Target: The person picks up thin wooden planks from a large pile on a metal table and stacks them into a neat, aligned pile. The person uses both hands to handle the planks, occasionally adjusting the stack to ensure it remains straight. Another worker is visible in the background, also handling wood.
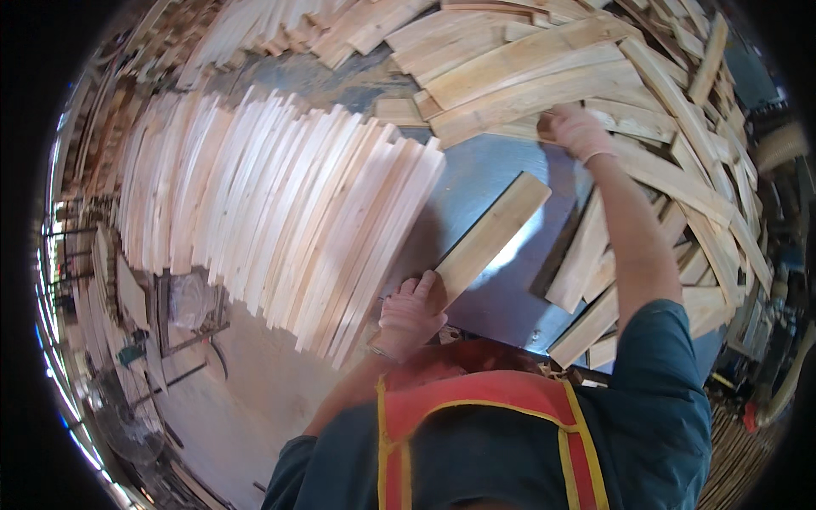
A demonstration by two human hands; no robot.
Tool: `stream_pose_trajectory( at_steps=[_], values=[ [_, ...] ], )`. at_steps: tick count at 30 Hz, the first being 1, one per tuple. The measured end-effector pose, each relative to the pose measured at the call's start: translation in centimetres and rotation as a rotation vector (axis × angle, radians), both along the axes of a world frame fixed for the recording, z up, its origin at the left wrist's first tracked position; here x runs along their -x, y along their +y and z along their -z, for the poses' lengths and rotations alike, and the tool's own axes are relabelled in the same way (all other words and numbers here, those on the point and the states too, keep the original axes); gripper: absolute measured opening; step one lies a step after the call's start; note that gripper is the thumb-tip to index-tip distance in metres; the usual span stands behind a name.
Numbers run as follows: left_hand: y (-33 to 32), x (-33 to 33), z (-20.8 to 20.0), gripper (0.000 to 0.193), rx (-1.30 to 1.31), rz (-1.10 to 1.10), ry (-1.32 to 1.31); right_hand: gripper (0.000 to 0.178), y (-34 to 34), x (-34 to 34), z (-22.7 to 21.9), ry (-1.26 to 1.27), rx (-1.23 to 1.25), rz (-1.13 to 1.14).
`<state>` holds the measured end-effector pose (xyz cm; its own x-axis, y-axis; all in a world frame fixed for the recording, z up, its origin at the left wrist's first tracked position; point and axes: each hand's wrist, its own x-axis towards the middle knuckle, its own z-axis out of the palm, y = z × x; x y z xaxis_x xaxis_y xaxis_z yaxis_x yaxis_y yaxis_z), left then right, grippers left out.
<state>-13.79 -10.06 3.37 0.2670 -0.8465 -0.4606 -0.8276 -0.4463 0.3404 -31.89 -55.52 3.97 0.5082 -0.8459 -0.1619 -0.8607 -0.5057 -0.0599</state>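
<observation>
My left hand [408, 319], in a pale glove, is closed on the near end of a short wooden board [493, 242]. That board slants away to the upper right over a smooth blue-grey tabletop [472, 166]. Farther off, my right hand [578, 132], gloved too, reaches to the lower edge of a long pale board [544, 95] in the loose pile. Its fingers are curled at that edge, and the fingertips are partly hidden.
Left of the tabletop stands a tight row of pale wooden strips [280, 212] side by side. Loose boards [680, 178] lie crisscrossed along the right side. A metal-framed stand [191, 314] is at the lower left, and more stacked wood [102, 144] lies beyond.
</observation>
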Motion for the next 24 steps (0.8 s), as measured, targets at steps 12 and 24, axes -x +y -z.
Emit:
stream_pose_trajectory(
  at_steps=[12, 24],
  values=[
    [3.7, -4.4, -4.5, 0.042, -0.080, -0.326, 0.596, 0.074, 21.4, -2.7, -0.5, -0.722, -1.210, 0.243],
    [28.5, -15.4, 2.1, 0.048, 0.374, -1.189, 0.250, 0.080, 35.6, -11.2, 3.3, -0.953, -1.018, 0.455]
  ],
)
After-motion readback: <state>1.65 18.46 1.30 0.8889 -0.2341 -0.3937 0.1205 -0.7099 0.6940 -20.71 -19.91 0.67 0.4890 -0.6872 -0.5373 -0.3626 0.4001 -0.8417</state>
